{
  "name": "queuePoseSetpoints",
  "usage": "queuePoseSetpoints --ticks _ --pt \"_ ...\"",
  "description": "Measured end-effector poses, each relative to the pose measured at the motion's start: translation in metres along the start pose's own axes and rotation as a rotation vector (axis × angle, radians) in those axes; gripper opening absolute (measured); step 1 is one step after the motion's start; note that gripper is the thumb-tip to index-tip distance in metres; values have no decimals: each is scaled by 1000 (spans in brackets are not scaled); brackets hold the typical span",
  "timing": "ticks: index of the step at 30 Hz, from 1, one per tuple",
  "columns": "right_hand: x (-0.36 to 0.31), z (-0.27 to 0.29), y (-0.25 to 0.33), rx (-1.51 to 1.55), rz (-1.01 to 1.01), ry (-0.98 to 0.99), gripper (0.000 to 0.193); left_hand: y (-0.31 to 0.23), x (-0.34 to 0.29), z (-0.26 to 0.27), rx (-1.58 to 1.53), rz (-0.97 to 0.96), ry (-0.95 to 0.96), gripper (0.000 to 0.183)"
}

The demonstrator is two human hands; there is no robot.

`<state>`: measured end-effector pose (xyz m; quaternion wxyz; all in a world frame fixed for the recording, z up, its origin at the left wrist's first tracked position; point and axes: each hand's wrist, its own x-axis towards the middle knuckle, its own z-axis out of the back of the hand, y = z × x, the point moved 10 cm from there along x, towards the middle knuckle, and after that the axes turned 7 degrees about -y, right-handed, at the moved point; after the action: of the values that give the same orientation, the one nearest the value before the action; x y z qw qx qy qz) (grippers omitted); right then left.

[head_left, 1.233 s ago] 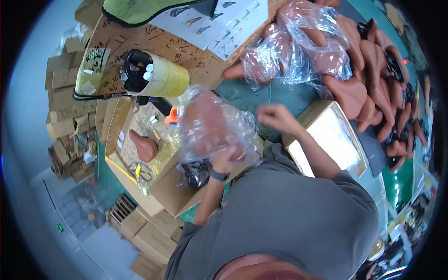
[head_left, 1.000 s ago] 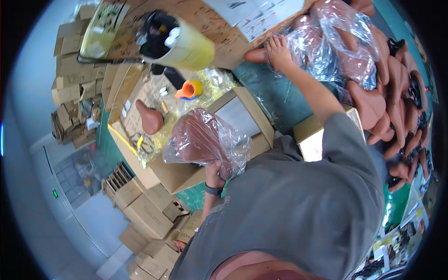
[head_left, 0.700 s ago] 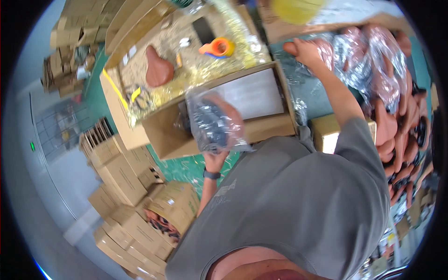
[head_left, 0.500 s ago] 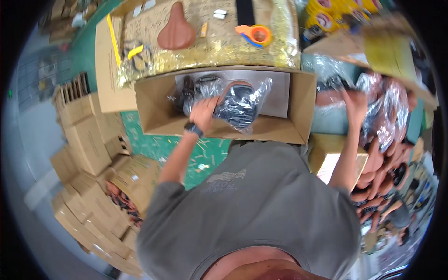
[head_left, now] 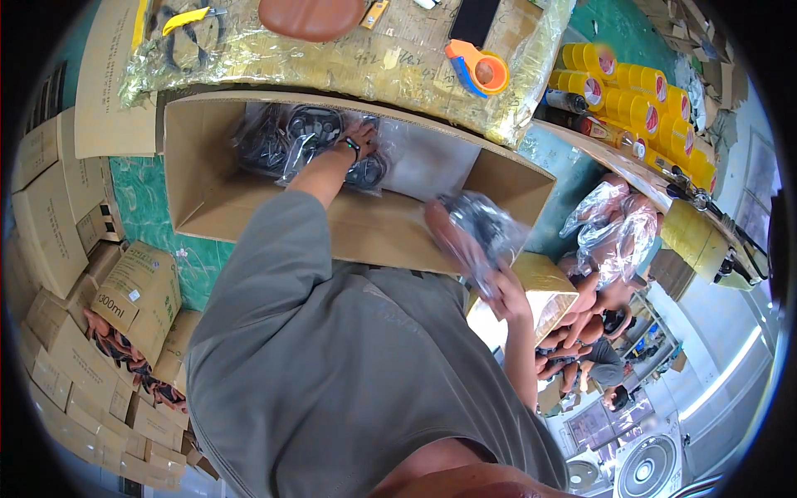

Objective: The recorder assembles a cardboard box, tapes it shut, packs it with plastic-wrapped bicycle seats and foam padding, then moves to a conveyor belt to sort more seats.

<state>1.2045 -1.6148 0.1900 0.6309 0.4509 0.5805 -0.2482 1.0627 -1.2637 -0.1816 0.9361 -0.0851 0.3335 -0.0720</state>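
A long open cardboard box (head_left: 398, 236) lies in front of me. Several bicycle saddles in clear plastic bags (head_left: 314, 124) are packed in its left part. My left hand (head_left: 360, 138) reaches in among them, fingers spread and touching the plastic. Over the box's right front corner, my right hand (head_left: 508, 297) grips one end of a bagged bicycle saddle (head_left: 473, 236), brown on one side and dark on the other. That saddle is tilted and slightly blurred. Plastic glare hides parts of the packed saddles.
Behind the box, a taped cardboard surface holds a brown saddle (head_left: 311, 18), a yellow utility knife (head_left: 188, 20), an orange tape dispenser (head_left: 480, 68) and a black phone-like slab (head_left: 463, 18). Bagged saddles (head_left: 614, 222) and yellow rolls (head_left: 627, 104) are right; stacked cartons (head_left: 54, 212) left.
My right hand has brought a bagged saddle from the right pile toward the box. My left hand has gone deeper into the box, and the saddle beneath it now lies among the others. The view has turned.
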Motion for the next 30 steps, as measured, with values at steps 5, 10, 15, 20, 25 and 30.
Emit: queuePoseSetpoints --ticks 5,10,15,20,25,30 --pt "189 -116 -3 -347 34 165 100 -15 -80 -26 -318 443 -28 55" --pt "349 -92 -37 -1247 307 66 102 -50 -119 63 -624 353 21 71" --pt "306 -105 -16 -1445 918 317 59 -74 -219 142 -850 570 -387 68" --pt "69 116 242 -162 1212 -569 19 -123 -263 137 -1405 694 -711 63" --pt "139 453 272 -482 658 -1629 100 -185 -196 319 -1422 572 -822 56" --pt "230 511 244 -419 413 -1287 120 -273 -70 467 -1373 299 -734 54"
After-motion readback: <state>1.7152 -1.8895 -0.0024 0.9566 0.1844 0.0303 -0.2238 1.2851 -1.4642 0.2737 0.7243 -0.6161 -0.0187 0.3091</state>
